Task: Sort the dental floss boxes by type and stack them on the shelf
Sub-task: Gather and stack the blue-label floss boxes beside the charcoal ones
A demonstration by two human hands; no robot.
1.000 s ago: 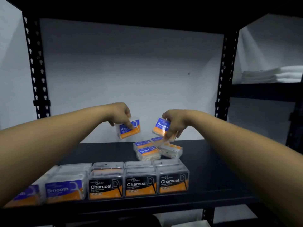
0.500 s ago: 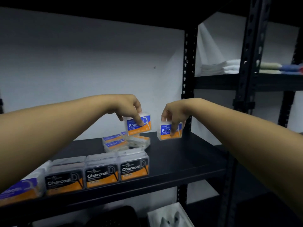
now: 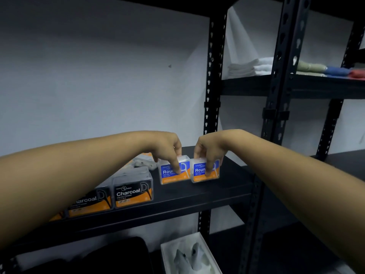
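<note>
Two blue-and-orange "Round" floss boxes stand side by side on the black shelf (image 3: 227, 186), touching each other. My left hand (image 3: 167, 147) grips the left Round box (image 3: 169, 177) from above. The right Round box (image 3: 199, 175) is held the same way by my right hand (image 3: 209, 149). To their left stands a row of black-and-orange Charcoal boxes (image 3: 134, 192), partly hidden by my left forearm. Behind them lie loose Round boxes (image 3: 144, 162), mostly covered by my left wrist.
A black upright post (image 3: 212, 76) stands just behind the right box. The neighbouring shelf unit holds folded towels (image 3: 254, 68). Below the shelf sit a white box with pale items (image 3: 189, 256) and a dark bag (image 3: 118, 256).
Both hands have carried their Round boxes right and down; the left box, held in the air before, now stands on the shelf beside the right one. The camera has turned further right.
</note>
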